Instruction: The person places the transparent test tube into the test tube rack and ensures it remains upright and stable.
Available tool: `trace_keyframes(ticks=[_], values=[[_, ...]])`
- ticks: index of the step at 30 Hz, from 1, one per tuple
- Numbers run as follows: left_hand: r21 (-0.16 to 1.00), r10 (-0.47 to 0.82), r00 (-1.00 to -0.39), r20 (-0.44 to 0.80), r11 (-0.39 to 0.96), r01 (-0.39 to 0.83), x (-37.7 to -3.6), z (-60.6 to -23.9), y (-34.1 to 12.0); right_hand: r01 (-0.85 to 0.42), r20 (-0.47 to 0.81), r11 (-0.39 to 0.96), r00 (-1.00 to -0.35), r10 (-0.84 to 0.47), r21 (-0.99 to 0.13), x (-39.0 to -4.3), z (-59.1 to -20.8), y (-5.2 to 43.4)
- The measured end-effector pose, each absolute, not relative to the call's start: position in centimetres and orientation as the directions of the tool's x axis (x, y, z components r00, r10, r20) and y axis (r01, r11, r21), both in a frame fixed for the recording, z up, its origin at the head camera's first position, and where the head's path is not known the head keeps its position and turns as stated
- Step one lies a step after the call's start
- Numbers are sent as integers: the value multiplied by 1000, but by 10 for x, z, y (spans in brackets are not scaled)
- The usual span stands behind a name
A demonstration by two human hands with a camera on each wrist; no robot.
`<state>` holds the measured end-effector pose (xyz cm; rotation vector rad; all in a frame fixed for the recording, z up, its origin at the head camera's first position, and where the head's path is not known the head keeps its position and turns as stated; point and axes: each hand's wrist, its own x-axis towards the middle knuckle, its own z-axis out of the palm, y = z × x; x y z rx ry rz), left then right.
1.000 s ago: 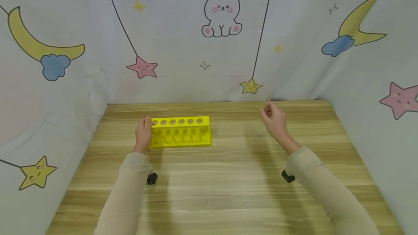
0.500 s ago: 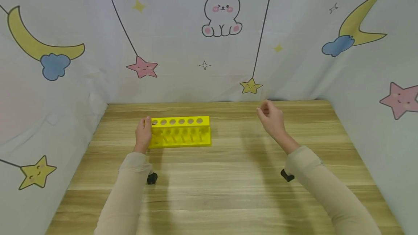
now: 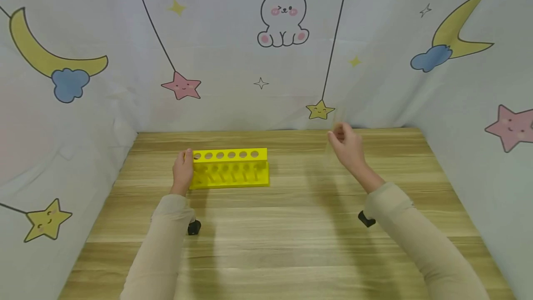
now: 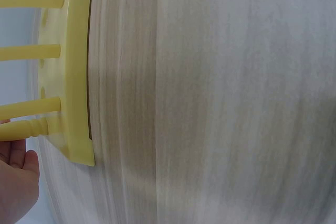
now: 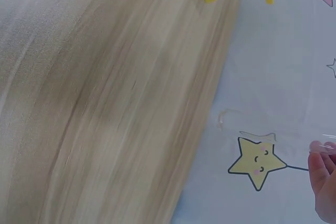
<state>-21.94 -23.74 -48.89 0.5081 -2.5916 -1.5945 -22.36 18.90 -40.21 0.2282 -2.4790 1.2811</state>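
Wooden table [image 3: 291, 244]: left hand [image 3: 183, 172] grips yellow rack [image 3: 229, 169] end; right hand [image 3: 347, 149] raised, fingers pinching clear tube [image 5: 273, 137].

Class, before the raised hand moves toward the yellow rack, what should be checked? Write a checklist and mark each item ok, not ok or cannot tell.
1. Yellow rack stands flat on the wooden table: ok.
2. Left hand grips the rack's left end to steady it: ok.
3. Holes in the rack's top are free: ok.
4. Right hand pinches the clear tube: ok, though the tube shows only faintly.
5. Tube lined up over a hole: not ok; the hand is raised well to the right of the rack.
6. Tube clean and uncracked: cannot tell.
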Motion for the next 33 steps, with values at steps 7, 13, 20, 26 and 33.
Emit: trace_keyframes(ticks=[7, 13, 20, 26, 33], values=[[880, -301, -946, -117, 411, -240, -218, -488, -238, -293, 357, 577, -934, -3, -762, -224, -399, 189], [881, -305, -946, -109, 410, -234, -219, -489, -238, -301, 366, 585, -931, -8, -753, -225, -398, 186], [878, -304, -946, -111, 416, -237, -219, -489, -237, -311, 367, 581, -930, -23, -752, -224, -393, 180], [880, -302, -947, -107, 416, -232, -217, -488, -236, -327, 366, 566, -929, -46, -757, -225, -390, 175], [877, -301, -949, -94, 426, -222, -217, -488, -237, -349, 386, 550, -921, -52, -758, -227, -387, 166]])
